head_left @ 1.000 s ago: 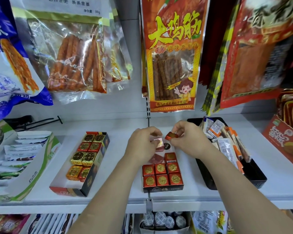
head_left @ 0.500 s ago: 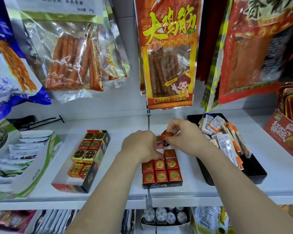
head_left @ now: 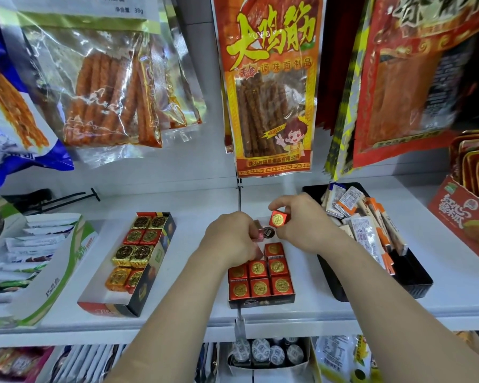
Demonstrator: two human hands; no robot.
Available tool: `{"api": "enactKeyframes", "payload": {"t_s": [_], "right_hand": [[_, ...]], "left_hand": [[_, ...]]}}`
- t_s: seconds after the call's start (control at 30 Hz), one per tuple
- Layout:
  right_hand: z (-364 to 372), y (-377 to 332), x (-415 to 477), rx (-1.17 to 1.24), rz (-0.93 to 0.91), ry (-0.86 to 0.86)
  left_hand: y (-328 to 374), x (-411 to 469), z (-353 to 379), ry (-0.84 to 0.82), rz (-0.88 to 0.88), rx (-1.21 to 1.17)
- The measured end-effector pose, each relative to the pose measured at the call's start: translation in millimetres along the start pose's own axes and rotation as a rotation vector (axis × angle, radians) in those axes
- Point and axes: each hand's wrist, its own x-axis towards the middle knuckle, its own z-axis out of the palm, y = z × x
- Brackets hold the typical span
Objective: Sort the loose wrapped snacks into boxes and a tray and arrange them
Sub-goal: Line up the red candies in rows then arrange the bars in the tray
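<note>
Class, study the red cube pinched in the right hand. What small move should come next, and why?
Probably lower the red cube from the right hand into the middle box, just behind the lone third-row cube, seal up. Two front rows look full, and the left hand, holding a pinkish wrapped piece, covers the gap beside that cube.

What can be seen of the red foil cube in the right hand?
The red foil cube is small and shiny, with a round gold emblem on the face toward the camera. The right hand pinches it by its sides, tilted, aloft by the far end of the centre box, clear of the cubes packed there. Only those fingers touch it.
</note>
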Motion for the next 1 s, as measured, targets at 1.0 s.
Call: {"api": "enactKeyframes", "payload": {"t_s": [1.0], "right_hand": [[-0.8,-1.1,-2.9,0.097,0.046,0.172]], "left_hand": [[-15.3,11.2,-0.8,0.390,-0.027,-0.359]]}}
